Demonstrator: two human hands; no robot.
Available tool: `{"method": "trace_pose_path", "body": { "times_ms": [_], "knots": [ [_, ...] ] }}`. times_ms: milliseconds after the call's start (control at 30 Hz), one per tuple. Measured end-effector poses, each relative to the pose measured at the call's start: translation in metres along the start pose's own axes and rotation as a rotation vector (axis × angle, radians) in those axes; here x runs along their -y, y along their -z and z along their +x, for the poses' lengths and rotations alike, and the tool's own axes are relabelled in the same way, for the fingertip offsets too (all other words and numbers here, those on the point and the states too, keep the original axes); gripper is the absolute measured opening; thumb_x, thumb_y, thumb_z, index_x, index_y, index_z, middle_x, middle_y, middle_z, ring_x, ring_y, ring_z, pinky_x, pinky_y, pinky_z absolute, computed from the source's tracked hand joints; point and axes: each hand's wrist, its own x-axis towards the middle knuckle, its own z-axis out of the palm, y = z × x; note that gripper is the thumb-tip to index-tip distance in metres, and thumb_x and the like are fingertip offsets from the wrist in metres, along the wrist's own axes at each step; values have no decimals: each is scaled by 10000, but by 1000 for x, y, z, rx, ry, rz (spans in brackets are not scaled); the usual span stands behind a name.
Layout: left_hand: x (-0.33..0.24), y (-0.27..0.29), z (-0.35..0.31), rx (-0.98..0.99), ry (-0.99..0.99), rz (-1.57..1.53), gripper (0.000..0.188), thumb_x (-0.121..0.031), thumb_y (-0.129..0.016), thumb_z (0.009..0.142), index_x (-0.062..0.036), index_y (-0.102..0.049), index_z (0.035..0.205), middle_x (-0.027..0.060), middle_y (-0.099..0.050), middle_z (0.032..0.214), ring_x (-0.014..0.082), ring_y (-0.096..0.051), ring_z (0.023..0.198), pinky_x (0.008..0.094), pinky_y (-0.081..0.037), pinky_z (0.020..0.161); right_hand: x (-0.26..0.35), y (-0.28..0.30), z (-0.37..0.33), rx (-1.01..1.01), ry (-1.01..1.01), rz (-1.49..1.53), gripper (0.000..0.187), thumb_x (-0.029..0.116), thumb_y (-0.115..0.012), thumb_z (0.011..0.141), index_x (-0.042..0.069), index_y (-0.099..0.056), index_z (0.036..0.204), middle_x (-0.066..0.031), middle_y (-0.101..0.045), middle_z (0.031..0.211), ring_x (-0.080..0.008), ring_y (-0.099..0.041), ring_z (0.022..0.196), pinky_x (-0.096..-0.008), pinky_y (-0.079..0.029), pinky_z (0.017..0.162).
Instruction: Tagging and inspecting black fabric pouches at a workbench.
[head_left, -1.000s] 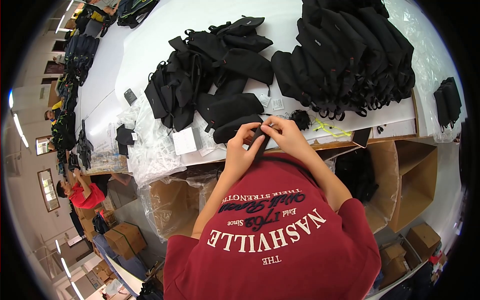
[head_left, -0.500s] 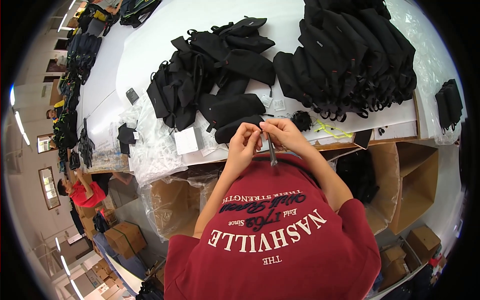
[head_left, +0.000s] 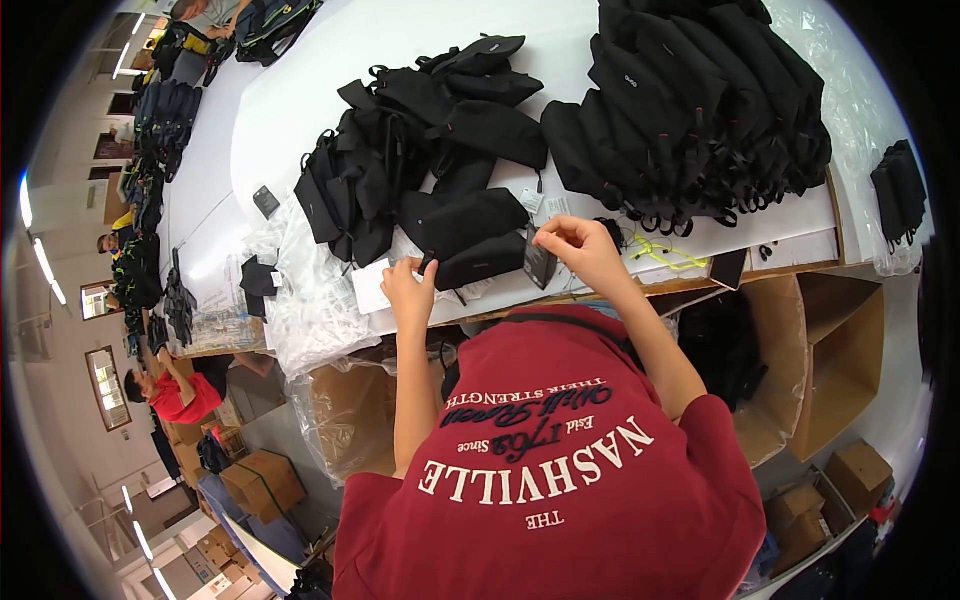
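A slim black zip pouch [head_left: 480, 263] lies at the table's near edge, in front of another black pouch [head_left: 465, 222]. My left hand [head_left: 408, 290] is at its left end, thumb and fingers closed on the fabric there; the fingertips are partly hidden. Beside the pouch's right end my right hand [head_left: 588, 252] pinches a dark hang tag [head_left: 538, 262], which hangs down from the fingertips. A white card or box [head_left: 371, 288] lies just left of my left hand. Small white labels [head_left: 552, 205] lie behind the tag.
Black pouches lie in a loose heap [head_left: 400, 130] and a tall stack [head_left: 700, 110] farther back. Yellow-green cords [head_left: 665, 255] and a dark phone-like slab [head_left: 728, 268] are at right. Clear plastic bags [head_left: 310, 290] spill over the edge at left. Open cardboard boxes [head_left: 835, 360] stand below.
My hands were together over the table edge, holding a thin dark strip. They have moved apart: the left onto the pouch's left end, the right holding the dark tag by its right end.
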Motion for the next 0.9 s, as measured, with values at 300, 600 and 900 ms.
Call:
{"method": "trace_pose_path", "body": {
  "times_ms": [300,600,900],
  "knots": [
    [-81,25,-9,583,146,-1193,185,-100,-622,841,-9,-709,976,-28,-665,808,25,-474,646,181,-371,581,-6,-24,-4,-39,117,-426,164,197,-666,811,38,-678,848,-9,-501,522,-92,-441,475,-264,-342,471],
    [-87,17,-21,480,174,-1193,162,-62,-635,837,-8,-696,977,-27,-649,800,16,-460,613,170,-359,555,-12,-27,-7,16,203,-558,180,229,-655,804,74,-696,886,-47,-518,513,-154,-490,458,-298,-379,475],
    [-105,60,-24,-142,89,-1156,94,-93,-626,888,-6,-645,917,19,-626,834,53,-534,705,176,-412,586,2,-9,-5,104,105,232,141,68,-619,860,51,-529,968,13,-538,760,-63,-522,693,-218,-424,655]
  ]
}}
